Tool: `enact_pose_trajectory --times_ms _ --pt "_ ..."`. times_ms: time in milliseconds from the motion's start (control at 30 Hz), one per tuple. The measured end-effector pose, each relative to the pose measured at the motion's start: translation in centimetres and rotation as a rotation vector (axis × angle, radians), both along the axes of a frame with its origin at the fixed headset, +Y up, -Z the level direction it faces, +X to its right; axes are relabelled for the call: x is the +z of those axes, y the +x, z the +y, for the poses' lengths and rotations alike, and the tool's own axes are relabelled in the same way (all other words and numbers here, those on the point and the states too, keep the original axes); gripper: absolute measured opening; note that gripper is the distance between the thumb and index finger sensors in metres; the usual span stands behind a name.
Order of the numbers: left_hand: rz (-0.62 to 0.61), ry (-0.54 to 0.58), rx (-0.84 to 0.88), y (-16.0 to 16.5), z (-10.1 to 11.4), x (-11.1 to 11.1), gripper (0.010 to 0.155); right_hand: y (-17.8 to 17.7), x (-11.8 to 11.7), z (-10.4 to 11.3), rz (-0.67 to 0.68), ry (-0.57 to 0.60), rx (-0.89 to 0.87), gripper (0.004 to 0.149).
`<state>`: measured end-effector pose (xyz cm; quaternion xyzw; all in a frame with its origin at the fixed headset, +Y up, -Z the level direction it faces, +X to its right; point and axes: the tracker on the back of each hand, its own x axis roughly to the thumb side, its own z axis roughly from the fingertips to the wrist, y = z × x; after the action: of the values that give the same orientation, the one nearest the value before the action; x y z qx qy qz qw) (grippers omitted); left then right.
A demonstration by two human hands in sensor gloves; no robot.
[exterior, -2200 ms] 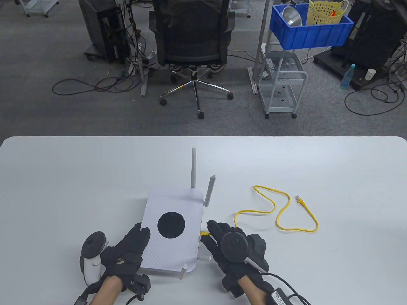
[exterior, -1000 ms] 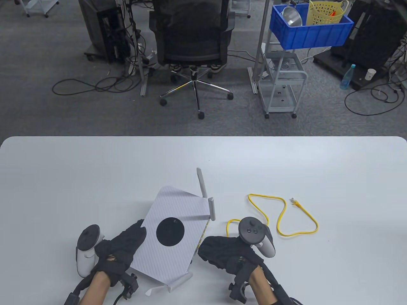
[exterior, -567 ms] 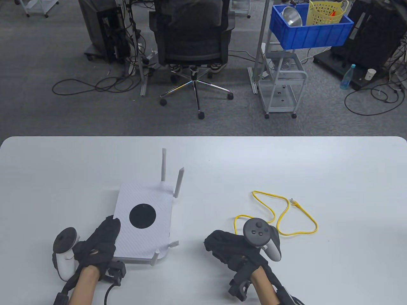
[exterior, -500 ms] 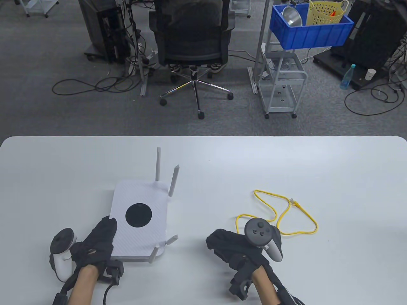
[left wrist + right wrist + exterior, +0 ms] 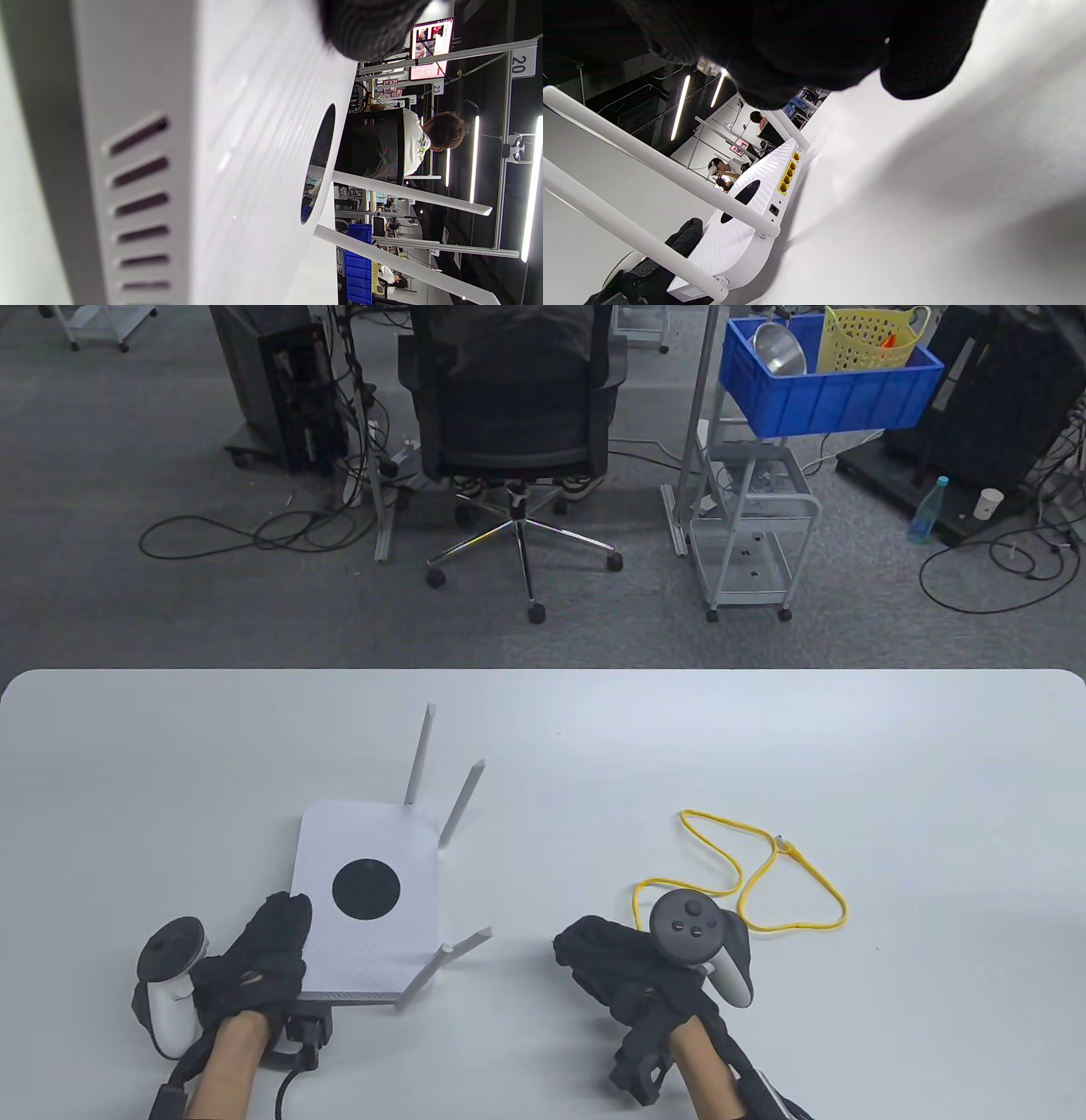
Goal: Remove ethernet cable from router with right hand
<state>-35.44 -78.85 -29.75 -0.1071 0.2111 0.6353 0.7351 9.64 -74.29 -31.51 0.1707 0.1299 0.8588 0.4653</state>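
The white router lies flat on the table, near the front edge and a bit left of the middle. It has a black circle on top and thin white sticks pointing out from its corners. The left hand rests on the router's front left corner, with its fingers on top of the box. The yellow cable is out of the router. It lies in loose loops on the table, well apart from the router, to its right. The right hand is on the table between the router and the cable, curled up. One end of the cable runs under it, but I cannot tell if it holds the cable.
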Motion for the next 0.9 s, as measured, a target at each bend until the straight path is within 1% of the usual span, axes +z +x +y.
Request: enact_pose_trajectory --times_ms 333,700,800,900 --pt "-0.002 -0.008 -0.007 0.17 0.15 0.14 0.070 0.16 -0.03 -0.01 -0.015 0.004 0.004 0.055" --pt "-0.018 -0.021 -0.042 0.31 0.12 0.06 0.071 -0.13 0.03 -0.15 -0.012 0.010 0.051 0.055" --pt "-0.034 -0.017 -0.043 0.41 0.14 -0.02 0.072 -0.17 0.05 -0.16 -0.014 0.011 0.063 0.055" --pt "-0.050 -0.007 -0.022 0.52 0.19 -0.06 0.077 -0.19 0.06 -0.18 -0.016 0.012 0.067 0.055"
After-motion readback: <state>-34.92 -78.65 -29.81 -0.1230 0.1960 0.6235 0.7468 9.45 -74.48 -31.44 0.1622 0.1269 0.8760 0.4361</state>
